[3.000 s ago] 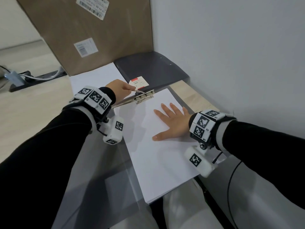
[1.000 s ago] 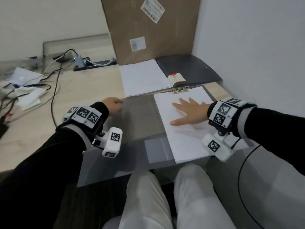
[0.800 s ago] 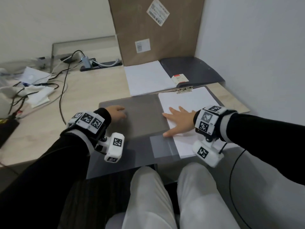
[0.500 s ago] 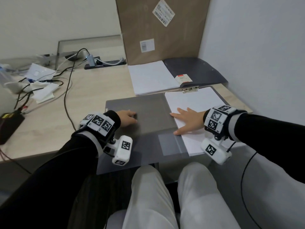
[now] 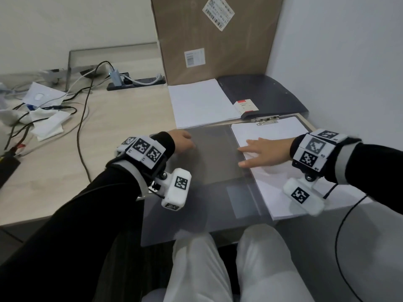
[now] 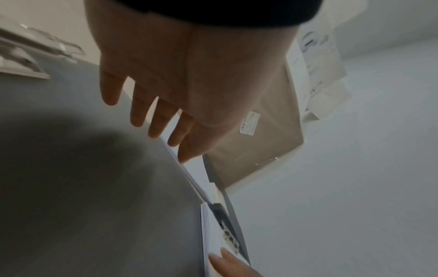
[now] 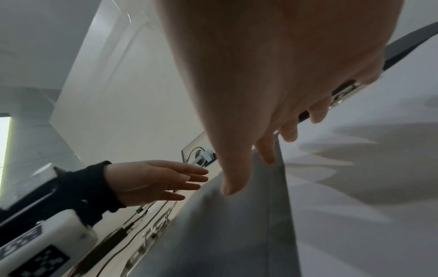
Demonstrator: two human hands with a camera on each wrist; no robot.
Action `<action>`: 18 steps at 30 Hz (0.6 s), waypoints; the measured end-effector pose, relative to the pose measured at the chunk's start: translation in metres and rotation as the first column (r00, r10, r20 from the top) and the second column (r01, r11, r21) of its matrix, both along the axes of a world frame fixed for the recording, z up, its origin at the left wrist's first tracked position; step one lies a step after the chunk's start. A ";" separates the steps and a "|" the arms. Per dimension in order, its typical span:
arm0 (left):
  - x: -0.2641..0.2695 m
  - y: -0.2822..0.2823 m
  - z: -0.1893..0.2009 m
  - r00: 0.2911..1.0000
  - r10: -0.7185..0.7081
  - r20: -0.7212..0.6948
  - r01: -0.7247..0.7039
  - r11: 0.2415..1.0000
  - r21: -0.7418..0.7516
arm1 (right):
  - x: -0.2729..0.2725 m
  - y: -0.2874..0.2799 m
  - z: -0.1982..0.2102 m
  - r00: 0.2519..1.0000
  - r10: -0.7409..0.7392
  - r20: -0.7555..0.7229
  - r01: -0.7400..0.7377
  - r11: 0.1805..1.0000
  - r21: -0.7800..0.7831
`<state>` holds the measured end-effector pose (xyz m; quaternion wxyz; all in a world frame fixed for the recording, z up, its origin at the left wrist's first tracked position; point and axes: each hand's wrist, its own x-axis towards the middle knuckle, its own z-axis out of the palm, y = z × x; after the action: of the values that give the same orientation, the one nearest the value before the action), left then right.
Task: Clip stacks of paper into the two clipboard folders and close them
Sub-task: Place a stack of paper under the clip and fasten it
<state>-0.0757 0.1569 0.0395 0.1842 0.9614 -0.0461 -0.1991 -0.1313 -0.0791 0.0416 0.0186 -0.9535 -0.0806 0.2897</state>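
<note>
Clipboard folder [image 5: 209, 171] lies open flat at 12 o'clock in front of me, paper stack [image 5: 274, 171] under the metal clip [image 5: 265, 120] on its right half. My right hand [image 5: 263, 152], fingers spread flat, presses the paper. My left hand [image 5: 182, 141], fingers straight and slightly apart, hovers over the grey cover at 10 o'clock.

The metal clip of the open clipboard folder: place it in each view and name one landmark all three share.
Head: metal clip right of centre, at the top edge of the clipped paper.
Left wrist: low, right of centre, blurred.
Right wrist: right edge, beyond the right hand.
Shared landmark: the grey folder cover.
</note>
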 end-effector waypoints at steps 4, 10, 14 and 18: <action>0.038 0.001 0.015 0.982 0.191 0.010 -0.190 0.980 -0.052 | 0.044 0.015 0.010 0.993 0.025 0.115 -0.031 0.998 0.053; 0.085 -0.005 -0.002 0.932 0.355 0.073 -0.352 0.935 -0.050 | 0.115 0.042 -0.003 0.979 0.017 0.205 -0.025 0.999 0.032; 0.098 -0.016 -0.010 0.964 0.231 0.130 -0.234 0.972 0.013 | 0.134 0.049 -0.018 0.987 0.022 0.161 -0.022 1.000 -0.002; 0.109 -0.021 -0.007 0.897 0.441 -0.033 -0.436 0.870 -0.230 | 0.141 0.047 -0.024 0.991 0.042 0.126 -0.038 0.999 -0.031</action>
<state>0.0335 0.1361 0.0327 0.3349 0.9206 0.1482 -0.1356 0.0102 -0.0323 0.0172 -0.0061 -0.9684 -0.0965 0.2299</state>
